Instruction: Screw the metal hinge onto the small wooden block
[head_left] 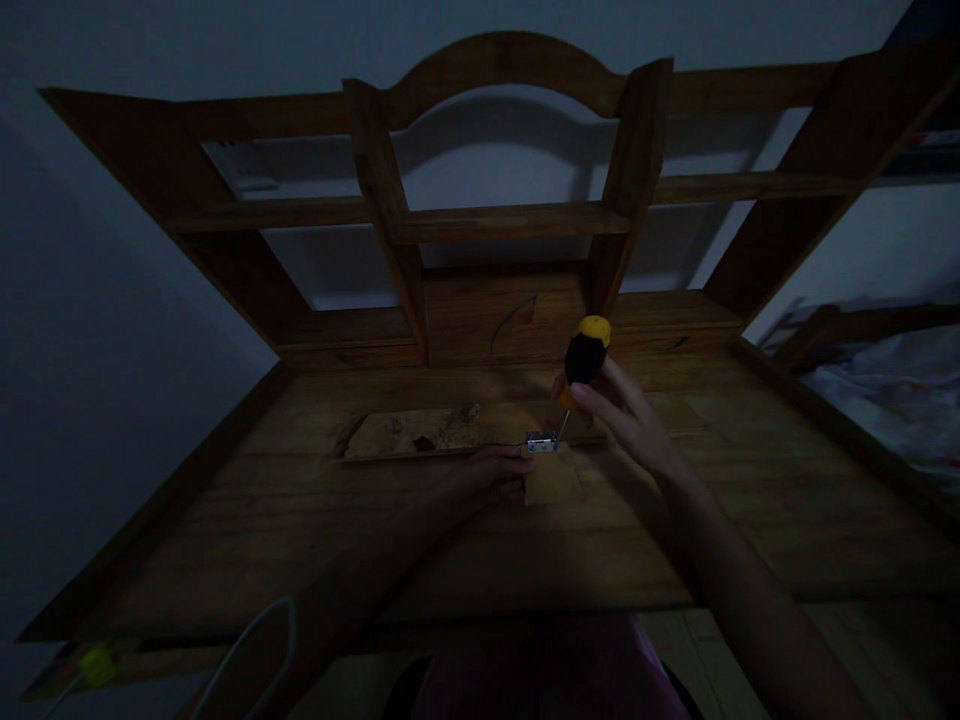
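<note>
My right hand [619, 410] is wrapped round a screwdriver [585, 358] with a black and yellow handle. Its thin shaft slants down to the right end of a small metal hinge [541, 442]. The hinge lies at the top edge of a small square wooden piece [551, 480]. My left hand [499, 472] pinches the left side of that wooden piece near the hinge. Whether the tip sits in a screw is too small to tell.
A longer rough wooden board [412, 432] with a damaged edge lies left of the hinge on the wooden desk [337, 540]. Wooden shelves [510, 225] rise at the back. A pale cord loop [291, 625] shows at the lower left, and cloth [892, 385] lies at the right.
</note>
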